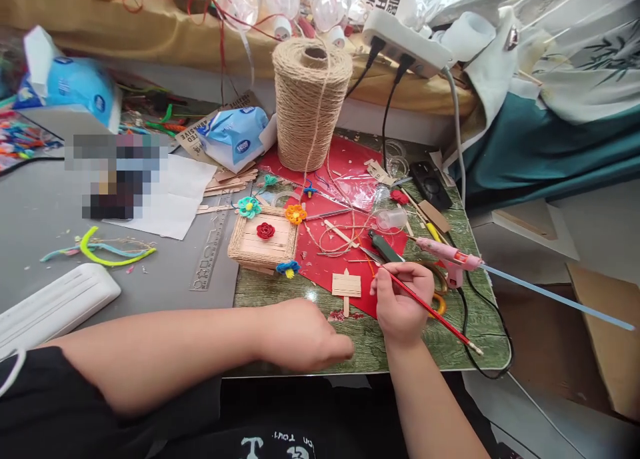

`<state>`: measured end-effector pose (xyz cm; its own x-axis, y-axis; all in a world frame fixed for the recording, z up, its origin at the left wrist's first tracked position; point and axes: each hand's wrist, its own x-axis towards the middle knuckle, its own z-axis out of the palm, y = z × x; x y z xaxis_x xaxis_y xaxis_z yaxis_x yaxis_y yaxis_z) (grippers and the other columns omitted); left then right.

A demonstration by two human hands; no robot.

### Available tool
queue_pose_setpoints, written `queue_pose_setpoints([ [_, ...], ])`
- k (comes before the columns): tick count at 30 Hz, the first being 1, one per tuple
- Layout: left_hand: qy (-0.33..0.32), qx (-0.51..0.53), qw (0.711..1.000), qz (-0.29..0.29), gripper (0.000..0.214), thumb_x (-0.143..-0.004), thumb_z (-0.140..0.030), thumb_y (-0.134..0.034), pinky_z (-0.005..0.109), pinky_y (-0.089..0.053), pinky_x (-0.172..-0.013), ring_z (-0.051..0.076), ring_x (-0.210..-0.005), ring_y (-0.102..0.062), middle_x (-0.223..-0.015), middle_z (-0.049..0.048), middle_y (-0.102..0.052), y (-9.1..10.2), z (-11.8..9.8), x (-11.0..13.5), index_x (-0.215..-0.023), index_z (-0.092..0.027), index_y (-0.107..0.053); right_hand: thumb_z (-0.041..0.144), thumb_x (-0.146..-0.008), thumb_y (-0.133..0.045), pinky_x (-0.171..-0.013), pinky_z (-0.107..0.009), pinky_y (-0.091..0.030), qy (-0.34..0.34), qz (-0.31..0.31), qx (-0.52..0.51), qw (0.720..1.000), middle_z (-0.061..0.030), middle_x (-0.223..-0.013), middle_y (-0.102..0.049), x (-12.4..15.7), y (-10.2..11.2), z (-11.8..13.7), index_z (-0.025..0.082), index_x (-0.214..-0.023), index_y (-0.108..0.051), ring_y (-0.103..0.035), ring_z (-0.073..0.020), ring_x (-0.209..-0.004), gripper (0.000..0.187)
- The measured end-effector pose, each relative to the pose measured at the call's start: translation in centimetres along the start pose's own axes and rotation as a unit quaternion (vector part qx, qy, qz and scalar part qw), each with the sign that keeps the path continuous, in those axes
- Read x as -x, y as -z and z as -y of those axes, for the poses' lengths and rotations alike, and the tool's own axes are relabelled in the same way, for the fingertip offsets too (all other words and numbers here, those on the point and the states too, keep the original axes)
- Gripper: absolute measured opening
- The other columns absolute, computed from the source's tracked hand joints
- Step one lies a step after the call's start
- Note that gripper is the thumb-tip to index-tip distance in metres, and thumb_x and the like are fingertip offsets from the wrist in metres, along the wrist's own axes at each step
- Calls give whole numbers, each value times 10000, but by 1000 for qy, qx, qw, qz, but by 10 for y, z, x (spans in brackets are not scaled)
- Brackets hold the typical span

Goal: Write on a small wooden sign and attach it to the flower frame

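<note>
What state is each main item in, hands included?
Left hand: fingers curled, contents hidden
Right hand: gripping the red pencil
Glue gun: glue stick inserted, protruding behind
Power strip: two black plugs inserted
Twine spool: upright
Wooden sign: lying flat, assembled
Wooden panel: twine-edged, trimmed with flowers

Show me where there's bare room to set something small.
Gray surface between the ruler, white object and left arm; a narrow table strip between the left hand and right hand. Crowded: the red sheet, from the frame to the glue gun.
</note>
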<state>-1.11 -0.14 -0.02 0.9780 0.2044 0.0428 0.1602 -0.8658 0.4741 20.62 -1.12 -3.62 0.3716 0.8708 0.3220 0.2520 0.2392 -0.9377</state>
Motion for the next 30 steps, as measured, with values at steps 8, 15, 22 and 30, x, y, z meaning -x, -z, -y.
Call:
queue_pose_setpoints([
  [8, -77, 26, 996, -44, 270, -968, -390, -604, 320, -313, -443, 147, -483, -588, -577, -19, -676, -9, 1, 4, -745, -239, -590, 235, -917, -704, -624, -305, -531, -10, 22, -14, 1000, -10, -899, -600, -1, 2, 0, 254, -1080, -515, -629, -163, -722, 250],
  [15, -99, 59, 989, -86, 334, -941, -436, -636, 328, -316, -440, 146, -462, -549, -522, -17, -604, -15, 6, 3, -690, -233, -553, 267, -956, -676, -619, -295, -515, -28, 40, -13, 999, -26, -932, -619, -1, 5, -6, 234, -1056, -582, -622, -156, -718, 142],
  [22, -103, 49, 992, -61, 212, -1036, -339, -491, 327, -424, -570, 160, -640, -616, -746, 7, -699, -8, 11, -3, -940, -231, -645, 287, -976, -658, -605, -286, -493, -43, 67, 10, 997, -15, -859, -620, -2, 7, -5, 224, -1032, -612, -607, -154, -690, 97],
  [30, -90, 76, 990, -75, 159, -1018, -266, -543, 305, -447, -648, 154, -758, -636, -928, 0, -711, -6, 16, -5, -1121, -257, -662, 288, -995, -630, -618, -295, -502, -19, 76, 27, 997, -17, -864, -623, -2, 7, -3, 222, -1034, -610, -607, -154, -692, 79],
])
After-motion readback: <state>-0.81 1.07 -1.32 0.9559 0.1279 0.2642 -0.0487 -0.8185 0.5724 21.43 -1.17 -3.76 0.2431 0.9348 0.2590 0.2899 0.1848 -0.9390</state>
